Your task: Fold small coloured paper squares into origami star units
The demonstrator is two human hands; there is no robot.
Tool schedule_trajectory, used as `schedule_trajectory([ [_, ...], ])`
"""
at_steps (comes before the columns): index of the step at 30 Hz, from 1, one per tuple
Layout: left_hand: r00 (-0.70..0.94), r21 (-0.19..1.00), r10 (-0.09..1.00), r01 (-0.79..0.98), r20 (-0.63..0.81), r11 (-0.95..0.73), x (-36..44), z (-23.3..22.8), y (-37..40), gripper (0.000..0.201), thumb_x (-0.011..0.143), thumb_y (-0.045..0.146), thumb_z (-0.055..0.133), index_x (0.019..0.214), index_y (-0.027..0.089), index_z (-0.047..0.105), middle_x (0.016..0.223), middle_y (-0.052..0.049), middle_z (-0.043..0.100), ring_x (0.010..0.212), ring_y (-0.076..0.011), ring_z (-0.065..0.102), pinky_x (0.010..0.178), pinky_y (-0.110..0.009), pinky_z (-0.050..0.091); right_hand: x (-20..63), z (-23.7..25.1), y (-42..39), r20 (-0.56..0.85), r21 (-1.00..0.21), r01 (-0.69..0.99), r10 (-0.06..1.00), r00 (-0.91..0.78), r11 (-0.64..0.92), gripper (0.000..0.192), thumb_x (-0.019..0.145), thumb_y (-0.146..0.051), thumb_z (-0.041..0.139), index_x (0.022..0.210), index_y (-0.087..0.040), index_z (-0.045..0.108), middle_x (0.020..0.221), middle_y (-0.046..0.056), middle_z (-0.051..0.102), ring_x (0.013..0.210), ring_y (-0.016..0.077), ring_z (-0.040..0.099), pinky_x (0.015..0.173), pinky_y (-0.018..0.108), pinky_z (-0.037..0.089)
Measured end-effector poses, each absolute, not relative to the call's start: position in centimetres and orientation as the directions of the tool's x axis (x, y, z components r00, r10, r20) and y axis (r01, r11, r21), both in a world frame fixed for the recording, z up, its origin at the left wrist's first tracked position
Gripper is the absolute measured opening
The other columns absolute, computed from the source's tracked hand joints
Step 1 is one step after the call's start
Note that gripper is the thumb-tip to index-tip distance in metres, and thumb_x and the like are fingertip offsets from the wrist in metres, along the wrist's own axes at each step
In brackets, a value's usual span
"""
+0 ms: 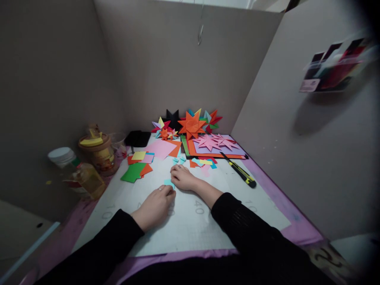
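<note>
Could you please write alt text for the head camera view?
The left hand and right hand are at a small blue paper on a white mat; beyond are coloured papers and folded paper stars, with a utility knife to the right.

So, the mat (pixel 184 237) sits on the cloth-covered worktop (pixel 304 234), and a little paper square (pixel 168 183) is on it around the middle, with the left hand (pixel 157 204) just this side and the right hand (pixel 181 178) at its right. A few folded bits (pixel 179 160) lie right behind that. Loose sheets (pixel 133 173) are over to the left, small scraps (pixel 204 162) to the right, then the cutter (pixel 239 170) further right. Behind the scraps there's a paper stack (pixel 236 152) with flat stars (pixel 208 142) on top, and a cluster of stars (pixel 192 124) at the back by the rear panel (pixel 178 59). Jar (pixel 92 182), tub (pixel 102 156) and cup (pixel 118 144) are far left, wall pouch (pixel 335 71) up on the right panel (pixel 276 118).
</note>
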State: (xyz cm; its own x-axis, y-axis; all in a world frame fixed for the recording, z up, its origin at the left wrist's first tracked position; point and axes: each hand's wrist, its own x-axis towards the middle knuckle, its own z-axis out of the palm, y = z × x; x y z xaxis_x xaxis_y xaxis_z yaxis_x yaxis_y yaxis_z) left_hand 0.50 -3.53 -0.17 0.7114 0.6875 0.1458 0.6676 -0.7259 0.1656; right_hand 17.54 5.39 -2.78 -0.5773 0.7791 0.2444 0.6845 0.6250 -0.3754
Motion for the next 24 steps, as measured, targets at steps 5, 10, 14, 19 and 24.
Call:
schedule_trajectory([
  [5, 0.752, 0.108, 0.648, 0.639, 0.12, -0.762, 0.6, 0.2, -3.7, 0.037, 0.077, 0.008, 0.042, 0.112, 0.014, 0.053, 0.115, -0.012, 0.055, 0.101, -0.025, 0.047, 0.083, -0.039, 0.04, 17.5, -2.7, 5.3, 0.223, -0.365, 0.695, 0.783, -0.581, 0.619, 0.008, 0.081, -0.021, 0.05, 0.078, -0.018, 0.056, 0.104, 0.006, 0.052, 0.098, 0.0212, 0.042, 0.084, 0.038, 0.035],
  [10, 0.748, 0.043, 0.657, 0.656, 0.097, -0.753, 0.9, 0.6, -4.4, 0.036, 0.076, 0.012, 0.044, 0.111, 0.011, 0.051, 0.108, -0.014, 0.058, 0.098, -0.0267, 0.048, 0.084, -0.042, 0.037, 17.6, -3.0, 5.8, 0.239, -0.363, 0.759, 0.842, -0.485, 0.54, 0.008, 0.08, -0.025, 0.055, 0.081, -0.018, 0.052, 0.096, 0.005, 0.051, 0.094, 0.0211, 0.043, 0.081, 0.036, 0.035],
  [14, 0.728, 0.008, 0.679, 0.682, 0.092, -0.732, 1.3, 0.6, -4.8, 0.036, 0.077, 0.014, 0.043, 0.113, 0.009, 0.05, 0.101, -0.015, 0.059, 0.097, -0.0277, 0.048, 0.085, -0.042, 0.036, 18.0, -3.2, 6.4, 0.287, -0.416, 0.799, 0.896, -0.339, 0.436, 0.008, 0.08, -0.022, 0.055, 0.086, -0.018, 0.051, 0.093, 0.005, 0.052, 0.093, 0.0207, 0.043, 0.08, 0.035, 0.036],
  [19, 0.716, -0.019, 0.692, 0.696, 0.089, -0.718, 1.5, 0.5, -4.9, 0.044, 0.078, 0.015, 0.041, 0.12, 0.003, 0.045, 0.101, -0.017, 0.059, 0.095, -0.0284, 0.048, 0.086, -0.042, 0.036, 18.7, -3.0, 5.3, 0.402, -0.484, 0.721, 0.858, -0.32, 0.496, 0.024, 0.077, -0.027, 0.059, 0.098, -0.02, 0.049, 0.101, 0.005, 0.051, 0.099, 0.0205, 0.041, 0.085, 0.034, 0.035],
  [24, 0.718, -0.024, 0.691, 0.695, 0.084, -0.719, 1.4, 0.4, -4.9, 0.047, 0.078, 0.017, 0.042, 0.122, 0.003, 0.044, 0.101, -0.018, 0.059, 0.094, -0.0286, 0.049, 0.085, -0.042, 0.036, 18.6, -2.8, 4.5, 0.289, -0.413, 0.811, 0.904, -0.316, 0.416, 0.049, 0.061, -0.045, 0.072, 0.097, -0.02, 0.05, 0.101, 0.006, 0.051, 0.101, 0.0254, 0.041, 0.083, 0.039, 0.035],
])
